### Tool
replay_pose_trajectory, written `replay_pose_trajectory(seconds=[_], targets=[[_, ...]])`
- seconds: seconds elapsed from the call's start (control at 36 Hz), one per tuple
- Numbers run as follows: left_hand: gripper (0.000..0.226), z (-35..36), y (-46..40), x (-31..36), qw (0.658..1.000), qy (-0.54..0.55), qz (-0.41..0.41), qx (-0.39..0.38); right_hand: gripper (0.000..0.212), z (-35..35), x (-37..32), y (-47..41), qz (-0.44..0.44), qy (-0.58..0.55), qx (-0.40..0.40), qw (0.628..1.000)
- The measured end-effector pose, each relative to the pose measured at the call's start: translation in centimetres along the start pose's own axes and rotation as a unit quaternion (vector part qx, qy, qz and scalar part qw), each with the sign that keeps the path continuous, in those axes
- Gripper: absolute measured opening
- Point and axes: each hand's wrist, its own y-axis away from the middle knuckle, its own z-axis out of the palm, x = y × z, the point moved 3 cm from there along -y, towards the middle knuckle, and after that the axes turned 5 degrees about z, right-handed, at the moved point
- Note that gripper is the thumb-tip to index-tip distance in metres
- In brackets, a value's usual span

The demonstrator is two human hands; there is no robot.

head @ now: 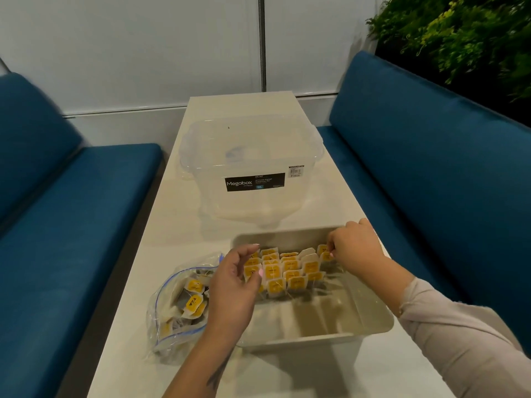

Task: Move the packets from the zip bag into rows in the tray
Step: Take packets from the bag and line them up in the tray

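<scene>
the step in hand looks like arranging: the right hand (355, 248) is over the far right corner of the shallow beige plastic tray (373, 326), its fingers (333, 249) pinching a small white packet with a yellow label (326, 256) at the end of a row. the left hand (234, 285) hovers at the tray's left rim, fingers loosely curled and released, holding nothing that shows. several rows of the yellow-labelled packets (284, 272) stand upright across the far half of the tray; the near half is bare. the clear zip bag with a blue seal line (175, 308) lies just left of the tray, with many packets inside it, so the job seems partly done.

the next move probably calls for seating the pinched packet level with its neighbours, then reaching back to the bag's opening for more.

all this sits on a long pale cream worktop (330, 377). beyond the tray stands a clear lidded plastic storage box with a black label (253, 165). blue upholstered benches (431, 168) flank both sides, with a white wall panel (143, 47) behind and green foliage (465, 30) at upper right.
</scene>
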Motion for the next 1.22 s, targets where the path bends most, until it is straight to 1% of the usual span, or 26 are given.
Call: replay_pose_trajectory(seconds=[0.31, 0.44, 0.56, 0.67, 0.75, 0.81, 0.94, 1.06, 1.14, 1.22], targets=[[0.045, -0.1, -0.1, 0.2, 1.000, -0.013, -0.007, -0.011, 0.025, 1.1, -0.4, -0.4, 0.008, -0.003, 0.004, 1.000], [0.046, -0.2, -0.2, 0.1, 1.000, -0.017, -0.012, -0.011, 0.024, 1.0, -0.4, -0.4, 0.011, -0.016, 0.006, 1.000], [0.046, -0.4, -0.1, 0.3, 1.000, -0.019, -0.009, -0.011, 0.018, 0.8, -0.2, -0.3, 0.010, -0.029, 0.004, 1.000], [0.045, -1.1, -0.1, 0.5, 1.000, -0.020, 0.002, 0.000, 0.020, -0.2, -0.2, -0.1, 0.029, -0.069, 0.019, 0.997], [0.047, -2.5, -0.1, 0.8, 0.999, -0.041, 0.015, 0.022, 0.014, -1.6, -0.6, -0.2, 0.027, -0.118, 0.043, 0.992], [0.049, -3.8, -0.3, 1.1, 0.998, -0.049, 0.020, 0.044, 0.019, -2.8, -1.4, -0.2, 0.015, -0.144, 0.059, 0.988], [0.048, -7.6, -0.5, 1.5, 0.989, -0.096, 0.032, 0.104, 0.019, -5.9, -4.9, 0.3, -0.032, -0.198, 0.095, 0.975], [0.044, -10.3, -0.2, 1.4, 0.977, -0.162, 0.044, 0.132, 0.018, -7.8, -8.1, 1.0, -0.072, -0.240, 0.094, 0.964], [0.039, -11.8, 0.2, 0.4, 0.971, -0.209, 0.006, 0.120, 0.016, -8.5, -10.5, 1.6, -0.102, -0.264, 0.094, 0.955], [0.039, -12.8, 0.7, -0.6, 0.954, -0.283, -0.031, 0.091, 0.016, -8.7, -12.9, 2.2, -0.135, -0.276, 0.086, 0.948]])
